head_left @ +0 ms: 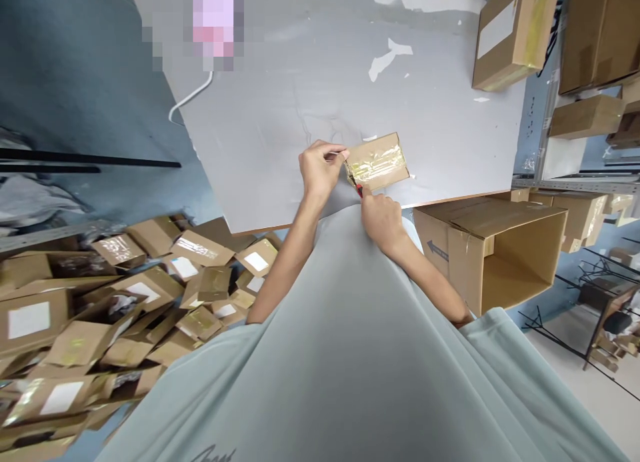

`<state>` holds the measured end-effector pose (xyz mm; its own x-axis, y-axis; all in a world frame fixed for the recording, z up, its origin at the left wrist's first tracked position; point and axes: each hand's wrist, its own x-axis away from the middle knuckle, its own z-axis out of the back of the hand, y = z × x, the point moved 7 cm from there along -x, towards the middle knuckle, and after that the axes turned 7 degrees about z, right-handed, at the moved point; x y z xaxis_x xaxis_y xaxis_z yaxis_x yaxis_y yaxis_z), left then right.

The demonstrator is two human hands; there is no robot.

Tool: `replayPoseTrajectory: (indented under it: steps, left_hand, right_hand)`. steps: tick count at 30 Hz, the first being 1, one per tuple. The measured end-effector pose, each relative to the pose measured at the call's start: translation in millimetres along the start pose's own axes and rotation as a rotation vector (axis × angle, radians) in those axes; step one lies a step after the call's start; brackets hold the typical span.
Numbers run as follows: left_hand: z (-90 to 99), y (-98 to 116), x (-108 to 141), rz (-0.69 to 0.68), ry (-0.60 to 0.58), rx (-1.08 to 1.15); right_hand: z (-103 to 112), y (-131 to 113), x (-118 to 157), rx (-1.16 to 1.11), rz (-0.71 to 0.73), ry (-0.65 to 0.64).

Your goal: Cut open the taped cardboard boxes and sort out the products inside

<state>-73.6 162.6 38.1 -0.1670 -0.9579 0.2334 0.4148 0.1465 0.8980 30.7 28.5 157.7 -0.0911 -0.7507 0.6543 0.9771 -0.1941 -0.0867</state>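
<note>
Grey tabletop (pixel 260 129) holds a carton (pixel 384 157) near its edge, left hand (pixel 320 170) pinching one corner, right hand (pixel 383 219) clasping a red tool (pixel 359 191), seemingly slitting the end, which next wants steady pressure.

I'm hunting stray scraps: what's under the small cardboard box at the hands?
The gray table shows around the small cardboard box; whatever lies directly beneath is covered and can't be seen.
</note>
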Motion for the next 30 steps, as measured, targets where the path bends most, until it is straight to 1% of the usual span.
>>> replayPoseTrajectory:
  steps: [3, 5, 7, 9, 10, 12, 14, 15, 17, 20, 25, 30]
  left_hand:
    - [1.8, -3, -3, -0.003, 0.000, 0.003]
    - [3.2, -3, -3, -0.002, 0.000, 0.002]
    - [3.8, 4, 0, -0.016, 0.015, -0.017]
    - [0.9, 21, 6, -0.067, 0.043, -0.061]
    - [-3.5, 32, 9, -0.106, 0.050, -0.086]
    - [-19.8, 54, 17, -0.185, 0.022, -0.130]
    - [-42.8, 71, 22, -0.237, -0.057, -0.150]
    - [-54.4, 76, 24, -0.252, -0.100, -0.152]
    - [-72.8, 80, 26, -0.270, -0.167, -0.154]
    - [-85.7, 77, 27, -0.310, -0.207, -0.192]
    - [-87.8, 71, 28, -0.395, -0.211, -0.333]
    - [-90.5, 68, 27, -0.440, -0.208, -0.398]
  right_hand:
    - [8, 12, 11, -0.046, 0.023, -0.018]
    - [14, 28, 21, -0.097, 0.009, -0.021]
    - [18, 52, 27, -0.143, -0.031, 0.009]
    - [18, 78, 29, -0.175, -0.078, 0.067]
    - [17, 91, 28, -0.186, -0.098, 0.102]
    - [15, 114, 24, -0.203, -0.129, 0.167]
    - [14, 131, 18, -0.216, -0.137, 0.216]
    - [14, 136, 15, -0.222, -0.134, 0.232]
    - [17, 142, 9, -0.231, -0.119, 0.248]
    - [25, 143, -1, -0.235, -0.095, 0.236]
    - [38, 135, -19, -0.221, -0.045, 0.187]
    - [40, 129, -27, -0.173, -0.053, 0.134]
